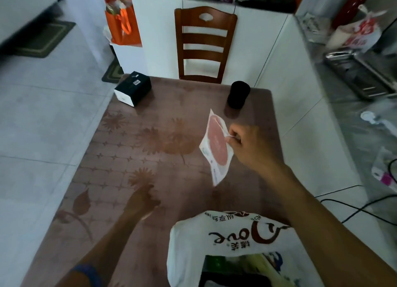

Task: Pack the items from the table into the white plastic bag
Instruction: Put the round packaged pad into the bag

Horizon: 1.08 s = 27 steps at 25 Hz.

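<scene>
- The flat packet (pixel 216 146), white with a pink round printed on it, hangs in the air above the right half of the surface (pixel 120 158), clear of it, with its lower corner drooping toward you.
- It looks light, thin and floppy: judge it as a soft sachet that bends and swings from wherever you hold it, and its glossy skin may slip.
- Your right hand (pixel 250 145) pinches the packet at its right edge, about midway along, with the fingers (pixel 234 136) curled tight on a small fold of the wrapper. A grip nearer a corner seam would likely swing less.
- Your right forearm reaches out over the white plastic bag (pixel 232 241), which sits at the near edge just in front of you, mouth toward you, with something dark and green already inside.
- Your left hand (pixel 142 198) is low over the surface, left of the bag, blurred; its fingers seem loosely bent and hold nothing.
- A black box (pixel 133 90) sits at the far left corner and a black cylinder (pixel 238 94) at the far right, both well apart from the bag and probably stiffer, heavier items.
</scene>
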Each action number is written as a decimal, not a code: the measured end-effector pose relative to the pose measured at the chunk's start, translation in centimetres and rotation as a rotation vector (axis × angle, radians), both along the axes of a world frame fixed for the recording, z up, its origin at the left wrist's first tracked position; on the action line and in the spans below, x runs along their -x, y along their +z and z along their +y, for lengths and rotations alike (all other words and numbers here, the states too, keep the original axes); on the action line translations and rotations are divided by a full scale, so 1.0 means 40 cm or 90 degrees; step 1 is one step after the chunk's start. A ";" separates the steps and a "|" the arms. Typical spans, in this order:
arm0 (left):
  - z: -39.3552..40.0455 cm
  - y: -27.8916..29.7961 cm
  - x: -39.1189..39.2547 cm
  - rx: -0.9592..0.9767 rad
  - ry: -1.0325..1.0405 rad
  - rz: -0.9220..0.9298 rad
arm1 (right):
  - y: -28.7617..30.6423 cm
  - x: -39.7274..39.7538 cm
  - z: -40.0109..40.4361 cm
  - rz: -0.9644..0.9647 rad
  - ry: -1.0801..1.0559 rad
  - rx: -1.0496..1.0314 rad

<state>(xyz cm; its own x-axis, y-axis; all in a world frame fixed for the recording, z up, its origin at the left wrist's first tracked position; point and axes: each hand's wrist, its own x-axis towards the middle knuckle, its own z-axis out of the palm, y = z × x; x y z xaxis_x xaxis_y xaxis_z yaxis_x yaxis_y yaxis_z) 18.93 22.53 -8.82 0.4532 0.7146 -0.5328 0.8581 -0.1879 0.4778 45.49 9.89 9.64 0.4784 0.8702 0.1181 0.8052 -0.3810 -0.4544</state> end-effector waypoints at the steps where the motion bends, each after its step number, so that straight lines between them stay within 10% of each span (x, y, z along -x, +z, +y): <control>1: 0.001 0.041 -0.007 -0.050 0.043 -0.023 | 0.047 -0.003 -0.020 -0.012 -0.002 -0.007; 7: -0.084 0.358 -0.117 -0.182 0.063 -0.252 | 0.214 0.029 -0.203 0.008 0.014 -0.115; 13: -0.240 0.632 -0.217 -0.014 -0.036 -0.487 | 0.320 0.042 -0.331 0.186 0.079 -0.209; 17: -0.314 0.735 -0.221 0.212 -0.083 -0.576 | 0.345 0.058 -0.436 0.436 0.048 -0.355; 23: -0.416 0.716 -0.164 0.113 0.016 -0.628 | 0.259 0.111 -0.541 0.949 -0.065 -0.361; 27: -0.464 0.675 -0.053 -0.154 -0.001 -0.525 | 0.183 0.186 -0.540 0.686 -0.095 -0.146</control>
